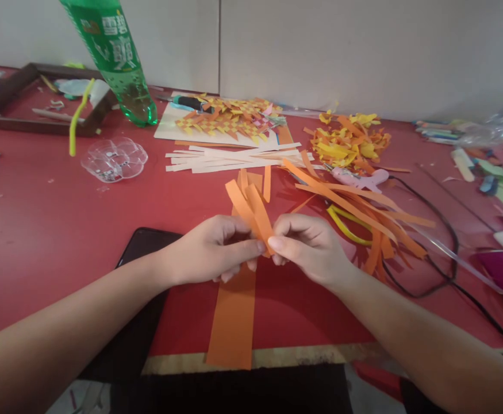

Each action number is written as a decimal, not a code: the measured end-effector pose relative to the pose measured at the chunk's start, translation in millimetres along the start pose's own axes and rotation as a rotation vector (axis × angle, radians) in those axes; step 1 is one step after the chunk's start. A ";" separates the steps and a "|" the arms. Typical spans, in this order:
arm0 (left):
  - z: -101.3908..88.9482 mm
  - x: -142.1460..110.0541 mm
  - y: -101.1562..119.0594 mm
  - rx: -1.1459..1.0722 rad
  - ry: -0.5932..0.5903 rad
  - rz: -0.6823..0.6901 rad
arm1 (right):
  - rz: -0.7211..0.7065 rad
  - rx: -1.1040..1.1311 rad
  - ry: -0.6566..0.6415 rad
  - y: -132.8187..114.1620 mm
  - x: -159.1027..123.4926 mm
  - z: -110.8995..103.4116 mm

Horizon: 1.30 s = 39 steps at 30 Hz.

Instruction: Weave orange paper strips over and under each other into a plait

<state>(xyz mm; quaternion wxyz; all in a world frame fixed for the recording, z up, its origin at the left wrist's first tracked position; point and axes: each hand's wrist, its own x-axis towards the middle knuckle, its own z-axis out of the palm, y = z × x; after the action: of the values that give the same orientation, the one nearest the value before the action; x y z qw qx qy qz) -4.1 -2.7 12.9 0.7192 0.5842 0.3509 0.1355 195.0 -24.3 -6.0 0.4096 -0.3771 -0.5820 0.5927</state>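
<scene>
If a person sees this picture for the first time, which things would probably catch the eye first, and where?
Probably the left hand and right hand, meeting near the centre and pinching narrow orange paper above a wide orange strip. Next might come the tall green bottle at the back left of the red table. The heap of orange and yellow scraps, back right, also stands out.

Orange paper strips, overlapping, slanted, held up
</scene>
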 end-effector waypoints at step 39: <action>-11.4 -7.6 -6.2 0.126 -0.520 -0.165 | 0.361 0.751 0.073 -33.4 7.1 36.9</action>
<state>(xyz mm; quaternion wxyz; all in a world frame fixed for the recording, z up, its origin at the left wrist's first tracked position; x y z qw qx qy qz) -18.4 -0.6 8.9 0.7561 0.6122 0.2086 -0.1002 159.8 -32.2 28.9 0.4287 -0.3180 -0.2351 0.8123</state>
